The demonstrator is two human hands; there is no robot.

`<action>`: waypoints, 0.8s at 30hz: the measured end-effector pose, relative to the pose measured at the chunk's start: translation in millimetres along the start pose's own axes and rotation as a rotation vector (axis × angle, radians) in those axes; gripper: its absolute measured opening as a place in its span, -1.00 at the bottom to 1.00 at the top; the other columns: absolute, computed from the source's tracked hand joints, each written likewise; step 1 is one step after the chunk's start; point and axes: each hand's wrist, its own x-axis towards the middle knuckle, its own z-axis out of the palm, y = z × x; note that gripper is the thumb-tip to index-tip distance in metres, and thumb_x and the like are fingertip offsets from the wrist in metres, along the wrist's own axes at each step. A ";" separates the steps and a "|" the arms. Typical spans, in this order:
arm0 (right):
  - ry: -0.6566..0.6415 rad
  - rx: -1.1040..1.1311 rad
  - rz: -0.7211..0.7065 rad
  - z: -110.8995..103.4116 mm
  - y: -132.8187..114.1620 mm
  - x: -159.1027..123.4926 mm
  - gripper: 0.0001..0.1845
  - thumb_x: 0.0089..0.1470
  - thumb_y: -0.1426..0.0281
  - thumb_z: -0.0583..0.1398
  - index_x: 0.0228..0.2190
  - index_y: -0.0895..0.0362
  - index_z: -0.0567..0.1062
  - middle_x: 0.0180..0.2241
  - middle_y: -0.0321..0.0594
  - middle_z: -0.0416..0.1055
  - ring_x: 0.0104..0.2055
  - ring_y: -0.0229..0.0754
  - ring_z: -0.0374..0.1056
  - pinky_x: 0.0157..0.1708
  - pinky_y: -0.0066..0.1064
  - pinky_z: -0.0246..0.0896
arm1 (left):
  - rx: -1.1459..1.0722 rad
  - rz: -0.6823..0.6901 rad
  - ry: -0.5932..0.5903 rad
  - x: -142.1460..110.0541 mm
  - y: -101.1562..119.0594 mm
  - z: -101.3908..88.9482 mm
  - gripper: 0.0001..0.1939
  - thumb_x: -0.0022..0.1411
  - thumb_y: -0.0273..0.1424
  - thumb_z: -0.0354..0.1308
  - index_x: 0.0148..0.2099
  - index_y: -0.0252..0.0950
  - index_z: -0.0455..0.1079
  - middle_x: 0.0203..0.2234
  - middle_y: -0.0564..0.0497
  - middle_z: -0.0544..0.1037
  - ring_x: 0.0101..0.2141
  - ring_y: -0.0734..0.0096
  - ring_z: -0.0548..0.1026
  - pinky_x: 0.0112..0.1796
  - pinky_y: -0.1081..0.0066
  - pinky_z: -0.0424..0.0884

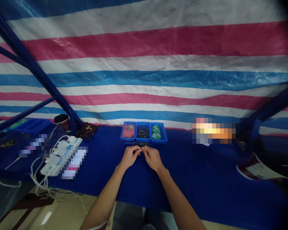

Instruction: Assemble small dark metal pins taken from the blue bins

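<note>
My left hand (129, 156) and my right hand (153, 157) meet fingertip to fingertip over the blue tabletop. Both are closed in a pinch, and whatever sits between the fingers is too small to make out. Just beyond the fingertips lies a small pile of thin metal pieces (143, 144), which look like screws. Right behind it stand three joined blue bins. A pink packet (128, 130) fills the left bin, dark screw-like pieces (143, 131) lie in the middle one, and green-and-white packets (156, 131) are in the right one.
Left on the blue table (187, 172) are a white power strip (62, 156) with tangled cables, a dark brown packet (87, 130) and a dark cup (62, 122). A dark red-and-white container (259, 167) stands at right. Blue metal posts and a striped tarp (158, 80) bound the back.
</note>
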 end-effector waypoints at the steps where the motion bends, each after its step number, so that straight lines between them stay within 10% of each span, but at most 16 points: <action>1: 0.002 0.010 0.003 -0.1 0.0 0.0 -0.58 0.41 0.27 -0.06 -0.47 0.08 0.36 -0.50 -0.27 0.42 -0.47 -0.22 0.33 -0.42 -0.42 -0.01 | -0.002 -0.003 -0.001 0.1 -0.1 -0.1 -0.70 0.39 -0.31 0.06 -0.35 -0.32 0.49 -0.53 0.04 0.54 -0.48 0.43 0.47 -0.36 0.50 0.29; 24: 0.007 0.016 0.029 -1.3 -1.0 1.1 -0.58 0.40 0.29 -0.04 -0.50 0.08 0.36 -0.51 -0.28 0.43 -0.48 -0.21 0.35 -0.44 -0.43 -0.02 | 0.001 -0.024 -0.002 0.8 -2.4 0.8 -0.69 0.39 -0.28 0.07 -0.35 -0.31 0.50 -0.55 0.05 0.54 -0.49 0.44 0.46 -0.38 0.51 0.28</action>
